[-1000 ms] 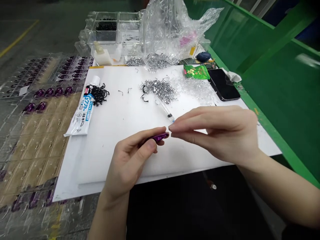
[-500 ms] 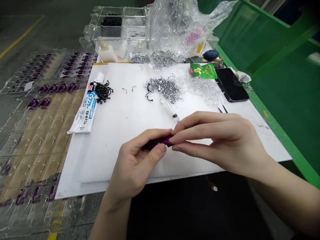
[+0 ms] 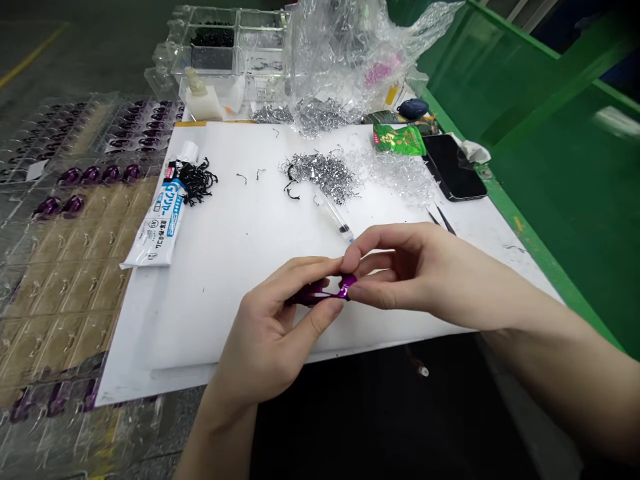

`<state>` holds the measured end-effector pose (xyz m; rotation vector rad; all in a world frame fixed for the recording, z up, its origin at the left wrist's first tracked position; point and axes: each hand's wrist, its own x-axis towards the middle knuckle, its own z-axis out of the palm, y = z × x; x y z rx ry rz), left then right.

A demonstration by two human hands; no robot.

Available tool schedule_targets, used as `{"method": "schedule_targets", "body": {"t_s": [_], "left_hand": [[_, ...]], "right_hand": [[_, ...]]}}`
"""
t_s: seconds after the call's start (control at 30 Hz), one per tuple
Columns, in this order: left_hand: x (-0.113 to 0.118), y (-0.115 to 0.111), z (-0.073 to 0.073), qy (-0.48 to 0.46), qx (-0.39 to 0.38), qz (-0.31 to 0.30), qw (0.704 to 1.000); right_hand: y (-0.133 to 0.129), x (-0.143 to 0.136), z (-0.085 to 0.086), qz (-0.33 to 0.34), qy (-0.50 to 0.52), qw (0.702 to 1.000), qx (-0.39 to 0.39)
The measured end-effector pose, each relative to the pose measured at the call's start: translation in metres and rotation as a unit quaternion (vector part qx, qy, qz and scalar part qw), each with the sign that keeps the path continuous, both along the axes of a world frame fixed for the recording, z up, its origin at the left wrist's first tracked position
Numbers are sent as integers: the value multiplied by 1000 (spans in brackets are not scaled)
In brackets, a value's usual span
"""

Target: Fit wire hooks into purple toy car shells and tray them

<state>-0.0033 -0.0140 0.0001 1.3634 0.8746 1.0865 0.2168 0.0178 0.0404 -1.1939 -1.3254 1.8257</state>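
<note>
Nearest the camera, left hand [image 3: 270, 333] raised just above the front edge of the white sheet [image 3: 250, 227], fingers [image 3: 320, 317] clamped on a small glossy purple piece [image 3: 325, 291], thumb beneath and forefinger along the top. Right hand [image 3: 425, 277] meeting it from the right, fingertips [image 3: 353, 257] pinched on the right end of the same purple piece, thumb below. Piece held in the air between both hands, over the near middle of the sheet, not resting on it.

Just behind the hands, a slim clear syringe [image 3: 334, 220] lying slantwise on the sheet. To the right of it, dark tweezers [image 3: 440, 219] flat on the sheet. Off to the left, a white and blue glue tube [image 3: 160, 223] lying lengthwise, its cap end beside a small heap of black hooks [image 3: 197, 181]. Further back at centre, a heap of silver hooks [image 3: 323, 173], with a spread of clear bits [image 3: 400, 175] just right of it. Near the right far corner, a green packet [image 3: 399, 140] and a black phone [image 3: 454, 167] side by side.

Left of the sheet, clear blister trays [image 3: 65, 253] covering the worktop, some pockets holding purple pieces, many without. At the far end, a clear compartment box [image 3: 220, 50] with black parts in one cell, and a crumpled clear plastic bag [image 3: 345, 60] beside it. Along the right, a green rail [image 3: 540, 247].
</note>
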Motion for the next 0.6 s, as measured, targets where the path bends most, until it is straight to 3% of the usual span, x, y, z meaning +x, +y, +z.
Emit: {"method": "schedule_targets", "body": {"t_s": [0.17,0.37,0.5,0.6], "left_hand": [[-1,-1,-1,-6,-20,-11,1000],[-3,-1,-2,24,-10,-3,1000],[-4,0,-2,28,-17,2,999],[-6,0,-4,34,-24,18,999]], "right_hand": [[1,4,0,20,-13,1000,20],[-4,-6,5,-1,-79,990,114],[-2,-5,4,14,-57,992,114],[14,12,-4,36,-30,992,117]]}}
